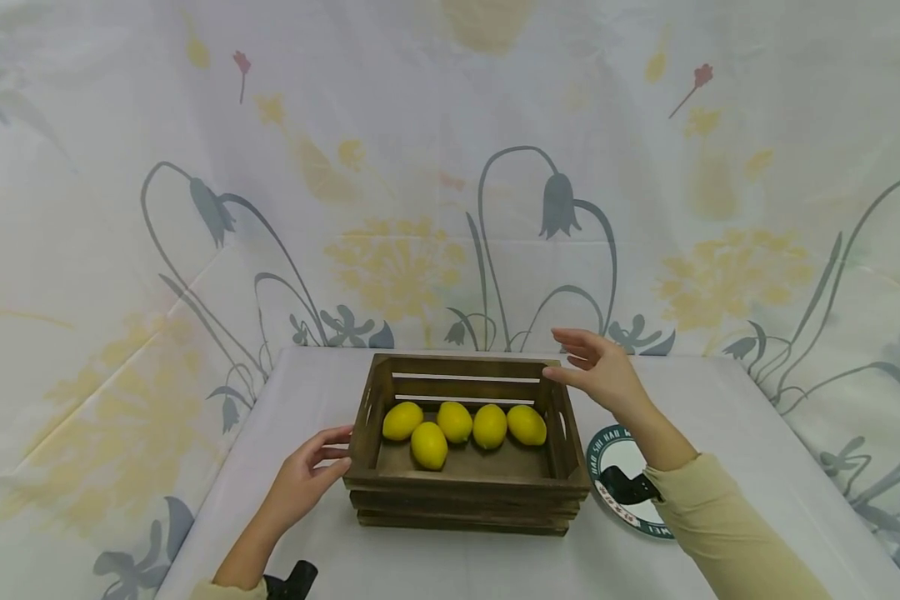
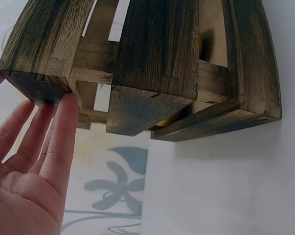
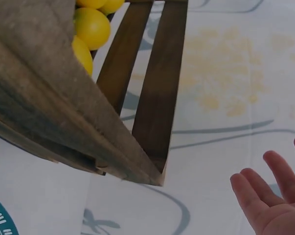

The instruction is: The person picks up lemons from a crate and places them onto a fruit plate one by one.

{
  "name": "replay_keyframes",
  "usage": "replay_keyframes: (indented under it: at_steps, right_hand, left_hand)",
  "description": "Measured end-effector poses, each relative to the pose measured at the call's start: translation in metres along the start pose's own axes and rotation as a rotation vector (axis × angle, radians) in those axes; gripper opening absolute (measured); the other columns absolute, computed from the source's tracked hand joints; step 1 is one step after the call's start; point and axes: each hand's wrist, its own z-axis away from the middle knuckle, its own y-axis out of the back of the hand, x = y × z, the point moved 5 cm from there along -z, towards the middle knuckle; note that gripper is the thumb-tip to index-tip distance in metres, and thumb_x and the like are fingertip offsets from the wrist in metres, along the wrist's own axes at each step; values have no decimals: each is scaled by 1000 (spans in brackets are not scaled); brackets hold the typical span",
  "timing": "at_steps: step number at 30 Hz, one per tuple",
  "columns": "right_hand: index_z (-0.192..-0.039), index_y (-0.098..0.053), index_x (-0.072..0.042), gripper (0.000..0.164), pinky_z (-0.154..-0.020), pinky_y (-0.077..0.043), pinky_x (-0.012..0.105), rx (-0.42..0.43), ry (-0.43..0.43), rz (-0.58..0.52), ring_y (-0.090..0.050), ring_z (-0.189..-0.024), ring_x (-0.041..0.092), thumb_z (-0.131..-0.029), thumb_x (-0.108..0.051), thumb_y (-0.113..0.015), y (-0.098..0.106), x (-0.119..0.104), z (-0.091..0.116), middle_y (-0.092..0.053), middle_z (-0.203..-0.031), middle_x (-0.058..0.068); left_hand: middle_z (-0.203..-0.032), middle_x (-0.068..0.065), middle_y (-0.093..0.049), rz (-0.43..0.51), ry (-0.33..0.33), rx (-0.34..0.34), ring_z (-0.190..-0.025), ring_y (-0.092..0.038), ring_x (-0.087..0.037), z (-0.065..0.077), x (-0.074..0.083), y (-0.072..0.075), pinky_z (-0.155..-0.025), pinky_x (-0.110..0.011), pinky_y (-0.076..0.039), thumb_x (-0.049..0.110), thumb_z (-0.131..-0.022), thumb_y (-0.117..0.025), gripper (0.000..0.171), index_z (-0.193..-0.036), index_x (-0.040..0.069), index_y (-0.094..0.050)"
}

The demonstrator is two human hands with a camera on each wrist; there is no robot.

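A dark brown slatted wooden crate (image 1: 465, 483) stands on the white cloth, with several yellow lemons (image 1: 429, 446) lying on its bottom. My left hand (image 1: 307, 475) is at the crate's left side. In the left wrist view, the fingertips of that left hand (image 2: 34, 171) touch the end of the top slat (image 2: 39, 58), fingers nearly straight. Over the crate's back right corner hovers my right hand (image 1: 600, 375), its fingers loosely bent and holding nothing. The right wrist view shows a gap between the right hand (image 3: 274, 210) and the crate wall (image 3: 54, 98).
To the right of the crate lies a round plate (image 1: 630, 521) with a green lettered rim, partly hidden by the right forearm and wrist camera. White cloth (image 1: 720, 408) covers the table, and a flower-printed curtain (image 1: 420, 108) hangs behind.
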Motion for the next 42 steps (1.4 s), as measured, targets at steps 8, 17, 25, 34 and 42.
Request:
replay_keyframes:
  at_steps: [8,17,25,34,42]
  right_hand:
    - [-131,-50,-3,58,-98,-39,43,-30,20,-57,-46,-121,34,-80,-15,-74,-10,0,-9,-48,-134,19]
    - [-129,-52,-3,57,-97,-41,42,-67,15,-70,-48,-118,35,-80,-16,-75,-19,0,-20,-49,-132,19]
    - [-128,-52,1,55,-97,-39,44,-101,35,-86,-49,-117,36,-80,-11,-74,-28,-1,-31,-50,-130,21]
    - [-129,-50,3,55,-98,-39,43,-166,50,-141,-47,-120,35,-80,-9,-73,-43,1,-41,-49,-131,20]
    - [-128,-50,5,56,-98,-39,45,-195,65,-163,-47,-119,35,-79,-6,-74,-53,4,-51,-50,-130,22]
  left_hand:
    - [-122,-18,-55,14,-4,-4,-102,-57,-29,0,-1,1,-79,-22,-49,5,-88,-63,41,-127,-1,-52]
    - [-120,-17,-56,9,5,0,-100,-58,-27,0,0,0,-79,-22,-50,5,-87,-64,40,-126,-1,-53]
    - [-121,-17,-56,4,10,4,-100,-58,-25,0,1,0,-79,-22,-50,6,-87,-64,40,-126,-1,-53]
    - [-119,-17,-56,2,-2,5,-99,-58,-25,0,-1,1,-78,-23,-50,6,-87,-64,39,-125,-1,-54]
    - [-120,-17,-56,2,-6,1,-100,-58,-24,0,-1,1,-79,-22,-50,7,-88,-63,40,-126,-1,-53]
